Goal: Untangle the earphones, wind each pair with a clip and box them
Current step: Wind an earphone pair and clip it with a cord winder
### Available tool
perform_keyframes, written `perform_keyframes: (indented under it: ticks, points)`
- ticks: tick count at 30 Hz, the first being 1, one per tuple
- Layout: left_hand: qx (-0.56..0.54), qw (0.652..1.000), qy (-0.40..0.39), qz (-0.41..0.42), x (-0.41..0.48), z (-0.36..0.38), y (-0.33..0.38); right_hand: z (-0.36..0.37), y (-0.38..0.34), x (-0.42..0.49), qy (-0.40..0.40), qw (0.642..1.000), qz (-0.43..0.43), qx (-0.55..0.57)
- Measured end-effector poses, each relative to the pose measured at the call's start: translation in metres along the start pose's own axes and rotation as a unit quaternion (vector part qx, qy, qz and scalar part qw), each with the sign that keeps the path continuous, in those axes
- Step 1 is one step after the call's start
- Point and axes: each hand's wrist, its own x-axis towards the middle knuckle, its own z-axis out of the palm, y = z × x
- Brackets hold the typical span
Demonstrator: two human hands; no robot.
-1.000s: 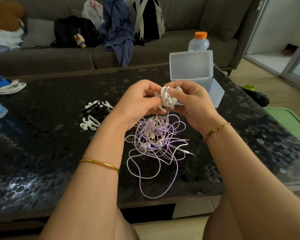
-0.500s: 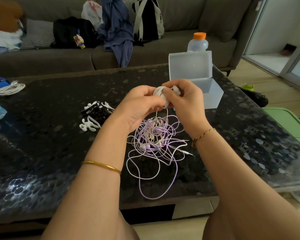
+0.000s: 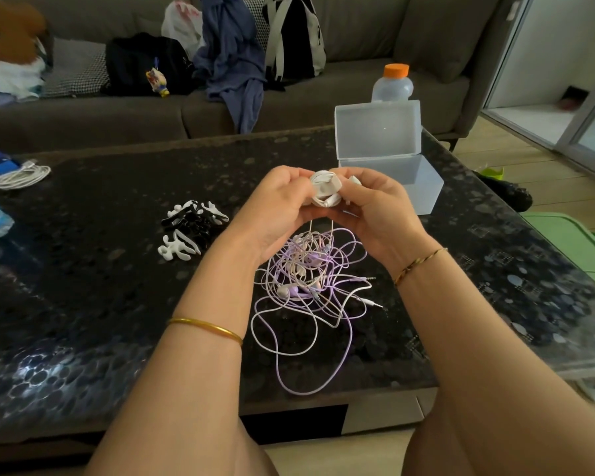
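A wound white earphone bundle [image 3: 325, 188] on a white clip is held above the table between my left hand [image 3: 279, 214] and my right hand [image 3: 375, 211]; both grip it with their fingertips. Two thin strands hang from it toward a tangled heap of purple and white earphones [image 3: 310, 286] lying on the dark table below. To the left lies a small pile of black and white clips [image 3: 189, 228]. An open translucent box [image 3: 385, 156], lid upright, stands just behind my right hand.
The dark patterned table [image 3: 83, 286] also holds a coiled white cable [image 3: 21, 175] and blue items at the far left. A bottle with an orange cap [image 3: 392, 84] sits behind the box. A grey sofa with bags and clothes runs along the back.
Both hands have turned the white bundle; its coil now faces me more squarely and looks tighter. The hands stayed close above the tangled heap.
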Motion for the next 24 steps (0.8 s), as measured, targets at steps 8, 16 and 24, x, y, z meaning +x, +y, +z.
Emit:
perform_keyframes:
  ticks: [8,16,24]
  points:
    - [-0.086,0.996,0.027,-0.02,0.002,0.0,-0.002,0.007,0.007,-0.002,0.086,0.988,-0.073,-0.103]
    - [-0.117,0.99,0.065,-0.036,0.004,0.003,-0.005,0.011,0.015,0.001,0.131,0.945,-0.181,-0.239]
    - [-0.208,0.975,0.046,-0.071,0.003,0.006,-0.003,0.01,0.018,0.006,0.165,0.956,-0.141,-0.197]
